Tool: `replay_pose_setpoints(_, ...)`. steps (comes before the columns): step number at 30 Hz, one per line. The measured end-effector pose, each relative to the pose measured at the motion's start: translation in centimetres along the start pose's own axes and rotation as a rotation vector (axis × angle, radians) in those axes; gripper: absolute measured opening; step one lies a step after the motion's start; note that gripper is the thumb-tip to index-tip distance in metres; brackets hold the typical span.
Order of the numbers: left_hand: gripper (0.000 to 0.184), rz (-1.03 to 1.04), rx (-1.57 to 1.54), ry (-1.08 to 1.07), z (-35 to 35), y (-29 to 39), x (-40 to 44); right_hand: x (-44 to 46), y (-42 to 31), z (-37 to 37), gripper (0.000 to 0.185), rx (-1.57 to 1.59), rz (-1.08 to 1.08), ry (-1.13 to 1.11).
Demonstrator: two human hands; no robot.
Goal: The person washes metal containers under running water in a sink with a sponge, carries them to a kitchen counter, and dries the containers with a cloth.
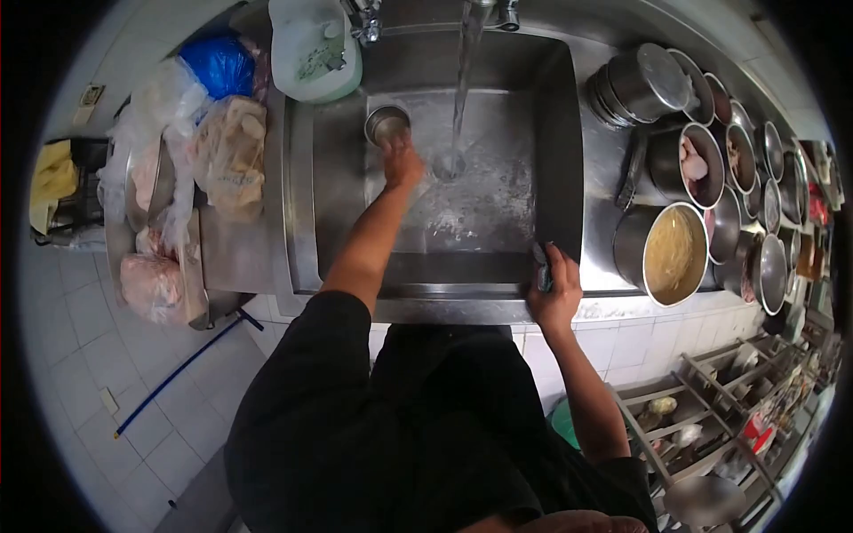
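Note:
My left hand (pixel 402 163) reaches into the left side of a steel sink (pixel 498 209). Its fingers are closed at the near rim of a small round metal bowl (pixel 383 116), partly covering it. At the sink's front right corner, my right hand (pixel 556 289) is closed around a dark grey-green scouring pad (pixel 541 268), mostly hidden by the fingers. Water (pixel 458 107) runs from the faucet (pixel 477 11) to the sink floor, to the right of the bowl.
A plastic container (pixel 311 75) with greenish liquid stands at the sink's back left. Bagged food (pixel 233 155) and a blue bag (pixel 219 67) lie on the left. Several metal pots crowd the right counter, one with noodle-like strands (pixel 675 253). A metal rack (pixel 711 391) stands below.

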State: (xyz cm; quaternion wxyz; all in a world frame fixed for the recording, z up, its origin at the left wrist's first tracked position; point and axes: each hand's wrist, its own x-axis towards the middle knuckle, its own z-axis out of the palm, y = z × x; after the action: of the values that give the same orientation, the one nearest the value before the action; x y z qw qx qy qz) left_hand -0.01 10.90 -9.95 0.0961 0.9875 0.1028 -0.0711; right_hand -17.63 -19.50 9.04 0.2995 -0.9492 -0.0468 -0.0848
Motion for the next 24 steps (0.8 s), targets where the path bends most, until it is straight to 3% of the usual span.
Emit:
replay_pose_setpoints(3,0.07,-0.086,-0.006,-0.11,-0.8,-1.6,0.2,0.2,0.1,0.1,0.051,-0.008,0.0,0.0)
replay_pose_setpoints(4,0.057,-0.034,0.044,-0.045,0.0,-2.5,0.5,0.1,0.1,0.2,0.051,-0.012,0.006,-0.001)
replay_pose_setpoints(7,0.039,0.077,0.052,-0.069,1.7,-4.2,1.5,0.0,0.1,0.0,0.055,-0.017,0.017,0.003)
replay_pose_setpoints(10,0.026,-0.061,-0.08,-0.094,2.8,-2.6,-1.1,-0.4,0.0,-0.2,0.062,-0.012,0.051,-0.045)
replay_pose_setpoints(13,0.027,-0.107,-0.459,0.066,3.2,-0.1,-2.7,-0.8,0.4,-0.3,0.072,-0.006,0.118,-0.08)
replay_pose_setpoints(14,0.027,-0.044,-0.572,-0.041,6.0,-1.2,-1.2,-1.5,0.8,0.3,0.073,0.066,0.15,-0.06)
replay_pose_setpoints(17,0.03,-0.12,-0.836,-0.398,1.8,2.4,-0.8,-1.3,1.3,0.0,0.074,0.115,0.051,-0.041)
replay_pose_setpoints(18,0.03,-0.054,-0.871,-0.334,7.7,0.8,1.8,-0.5,-0.1,-1.1,0.07,0.121,0.201,-0.086)
replay_pose_setpoints(19,0.027,-0.051,-0.74,-0.487,-0.9,5.3,-1.1,0.1,-0.7,-1.3,0.066,0.101,0.264,-0.083)
replay_pose_setpoints(21,0.022,0.359,-0.359,-0.344,-3.2,7.1,-0.7,1.1,-0.1,0.9,0.052,0.173,0.308,0.081)
replay_pose_setpoints(24,0.018,0.535,-0.368,-0.193,-7.1,9.3,-0.9,4.0,-1.9,2.9,0.049,0.287,0.312,0.188)
